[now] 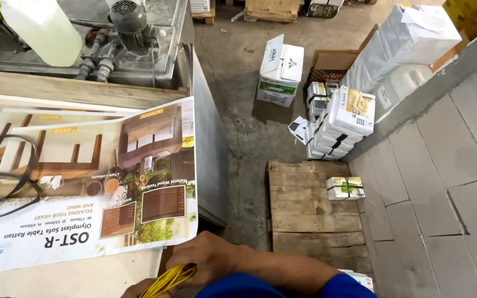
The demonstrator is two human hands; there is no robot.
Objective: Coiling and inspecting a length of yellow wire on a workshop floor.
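Observation:
My right hand (pixel 212 258) reaches in from the lower right on a blue-sleeved arm, its fingers closed on a bunch of thin yellow strands (pixel 169 278). The strands run down-left toward my left hand (pixel 134 289). Only a sliver of that hand shows at the bottom edge, and its grip is hidden. Both hands sit just below the near corner of a stack of large printed sheets (pixel 84 182) showing furniture pictures. These lie on a wooden worktable (pixel 56 88).
A black strap loop (pixel 4 176) lies on the sheets at left. Behind stand a metal machine with a motor (pixel 131 22) and a white plastic jug (pixel 45 30). On the floor at right are a wooden pallet (pixel 310 221) bearing a strapped box (pixel 344 187), stacked white boxes (pixel 346 118), a carton (pixel 280 69) and a grey block wall (pixel 448 165).

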